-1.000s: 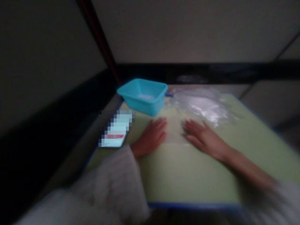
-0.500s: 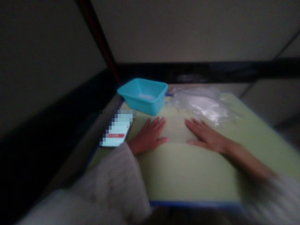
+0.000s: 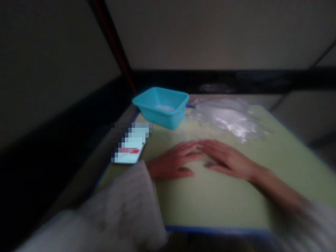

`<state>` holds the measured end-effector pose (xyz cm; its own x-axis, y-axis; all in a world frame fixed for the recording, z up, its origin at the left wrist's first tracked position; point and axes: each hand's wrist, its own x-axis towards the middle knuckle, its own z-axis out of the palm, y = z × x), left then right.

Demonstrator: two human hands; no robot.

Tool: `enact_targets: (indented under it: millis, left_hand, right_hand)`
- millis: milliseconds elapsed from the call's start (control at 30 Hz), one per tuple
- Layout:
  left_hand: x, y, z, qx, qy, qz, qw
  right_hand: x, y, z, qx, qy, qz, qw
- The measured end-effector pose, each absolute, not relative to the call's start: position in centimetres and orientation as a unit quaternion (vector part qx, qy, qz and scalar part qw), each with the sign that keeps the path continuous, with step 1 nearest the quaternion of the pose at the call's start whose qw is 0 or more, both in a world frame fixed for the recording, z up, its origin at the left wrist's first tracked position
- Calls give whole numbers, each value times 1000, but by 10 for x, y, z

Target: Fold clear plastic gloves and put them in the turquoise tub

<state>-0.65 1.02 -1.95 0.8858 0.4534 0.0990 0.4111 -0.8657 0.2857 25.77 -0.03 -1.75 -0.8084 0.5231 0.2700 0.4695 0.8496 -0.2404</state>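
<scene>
Both hands are laid flat, fingers spread, on the green mat: the left hand (image 3: 172, 162) and right hand (image 3: 227, 159) meet at the fingertips, nearer than the basin (image 3: 161, 106). Nothing is seen to be pinched or gripped; whether a thin clear sheet lies under the palms cannot be told from the blurred view. The step is judged to be a smoothing or pressing of the mat (image 3: 215, 203) surface; the next move would call for even, light pressure. A heap of clear plastic (image 3: 228, 119) lies right of the basin, apart from the hands. A phone (image 3: 130, 147) lies just left of and nearer than the basin. The tabletop is blue-edged; the room is dim, with dark walls.
</scene>
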Motion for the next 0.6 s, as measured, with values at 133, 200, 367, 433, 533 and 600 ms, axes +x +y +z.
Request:
enact_targets:
  millis: [133, 200, 367, 433, 533, 600]
  left_hand:
    - [-5, 8, -16, 964, 197, 85, 158]
    - [-6, 8, -16, 963, 197, 83, 165]
    - [-7, 10, -14, 963, 191, 77, 173]
    - [-7, 10, -14, 962, 191, 81, 176]
    - [-6, 10, -14, 962, 190, 82, 177]
    - [-6, 11, -15, 962, 191, 82, 176]
  right_hand:
    - [256, -3, -15, -224, -950, 96, 193]
    - [257, -2, -15, -212, -953, 99, 191]
    - [259, -1, -16, -192, -959, 99, 184]
    - [260, 0, -17, -182, -962, 92, 184]
    - [260, -1, -18, -169, -964, 88, 186]
    - [259, -2, -17, -166, -963, 92, 189]
